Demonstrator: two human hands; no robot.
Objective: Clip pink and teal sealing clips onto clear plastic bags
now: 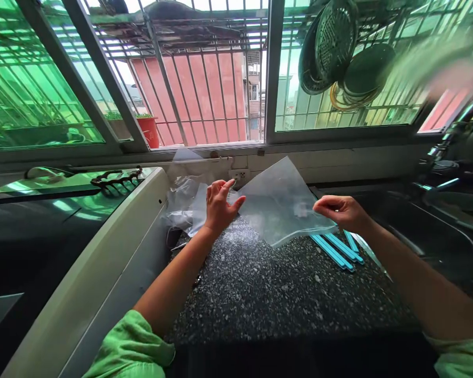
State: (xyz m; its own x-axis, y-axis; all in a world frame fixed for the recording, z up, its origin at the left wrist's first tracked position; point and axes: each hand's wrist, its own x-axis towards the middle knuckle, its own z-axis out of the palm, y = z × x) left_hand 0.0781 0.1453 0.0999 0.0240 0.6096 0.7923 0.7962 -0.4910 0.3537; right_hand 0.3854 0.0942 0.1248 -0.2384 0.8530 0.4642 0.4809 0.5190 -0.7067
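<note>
A clear, frosted plastic bag [279, 205] hangs tilted over the speckled counter, with a seam-like strip along its lower edge. My right hand [341, 212] pinches its right corner between thumb and fingers. My left hand [220, 205] is beside the bag's left edge, thumb and fingers apart and nothing visible between them. Just behind and left of that hand lies a pile of clear plastic bags [181, 197]. Several light-blue strips [335, 253] lie on the counter below my right hand, partly covered by the bag.
The dark granite counter [256, 294] runs between a white-sided appliance [102, 283] on the left and a dark sink area with a faucet [437, 152] on the right. A wall socket [240, 175] sits under the barred window. Pans and a colander [336, 37] hang at upper right.
</note>
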